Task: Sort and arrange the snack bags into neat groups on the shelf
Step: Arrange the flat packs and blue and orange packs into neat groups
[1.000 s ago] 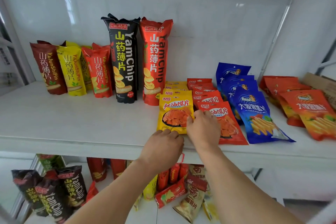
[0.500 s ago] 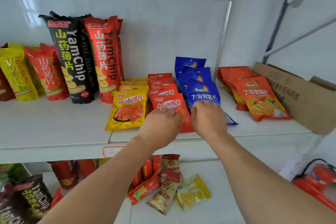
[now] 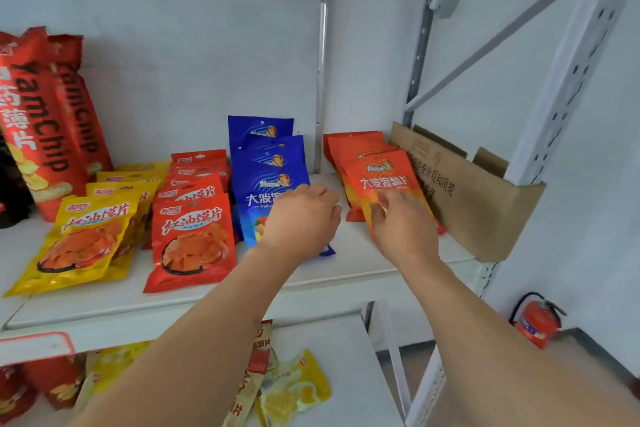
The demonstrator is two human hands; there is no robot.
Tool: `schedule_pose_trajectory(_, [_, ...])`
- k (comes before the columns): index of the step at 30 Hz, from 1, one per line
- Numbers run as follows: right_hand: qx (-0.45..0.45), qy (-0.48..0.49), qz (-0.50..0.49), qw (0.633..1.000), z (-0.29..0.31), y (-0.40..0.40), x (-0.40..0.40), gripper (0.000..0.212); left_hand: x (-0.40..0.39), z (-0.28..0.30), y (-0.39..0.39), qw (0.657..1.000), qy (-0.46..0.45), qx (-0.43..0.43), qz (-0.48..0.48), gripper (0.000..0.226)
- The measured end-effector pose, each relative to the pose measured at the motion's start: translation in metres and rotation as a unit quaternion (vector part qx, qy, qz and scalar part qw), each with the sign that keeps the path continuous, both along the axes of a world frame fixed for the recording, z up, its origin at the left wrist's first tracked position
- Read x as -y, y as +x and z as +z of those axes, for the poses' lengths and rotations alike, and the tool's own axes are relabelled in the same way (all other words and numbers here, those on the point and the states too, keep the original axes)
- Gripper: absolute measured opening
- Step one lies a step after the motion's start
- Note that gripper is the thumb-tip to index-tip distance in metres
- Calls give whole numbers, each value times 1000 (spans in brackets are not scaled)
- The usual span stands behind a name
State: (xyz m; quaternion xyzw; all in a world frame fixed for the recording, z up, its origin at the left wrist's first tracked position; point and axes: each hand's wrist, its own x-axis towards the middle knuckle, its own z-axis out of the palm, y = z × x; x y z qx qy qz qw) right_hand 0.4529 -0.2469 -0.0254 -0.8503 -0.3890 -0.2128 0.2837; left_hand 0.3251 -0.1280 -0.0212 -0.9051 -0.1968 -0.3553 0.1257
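Observation:
Flat snack bags lie in rows on the white shelf [image 3: 363,265]: yellow bags [image 3: 86,236], red bags [image 3: 192,236], blue bags [image 3: 266,180] and orange bags [image 3: 379,177]. My left hand [image 3: 301,218] lies over the front blue bag, with its fingers curled down at the bag's right edge. To its right, my right hand [image 3: 403,222] pinches the front orange bag near its middle. Both hands hide the lower parts of those bags.
Tall red YamChip bags [image 3: 45,121] stand at the back left. A brown cardboard box [image 3: 485,204] closes off the shelf's right end, right next to the orange bags. Loose bags [image 3: 291,388] lie on the lower shelf. A red fire extinguisher [image 3: 535,322] stands at the lower right.
Both hands and my view moved right. The left hand went from the red bag to the blue one, the right hand from the blue bag to the orange one.

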Motion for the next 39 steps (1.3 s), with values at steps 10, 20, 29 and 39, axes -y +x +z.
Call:
schedule_pose_trajectory(10, [-151,2,-44,988,-15,115,-19,50,-46,5,146,833,-539,125,-11,50])
schedule_pose_trajectory(20, [-265,-65,-93,958,-24,168,-63,80,-95,-12,225,608,-759,232,8,81])
schedule_pose_trajectory(29, [-330,-3,-66,942,-24,178,-72,74,-112,0,241,572,-790,218,22,61])
schedule_pose_trajectory(39, [-375,31,13,927,-24,191,-62,59,-123,0,242,584,-781,216,46,47])
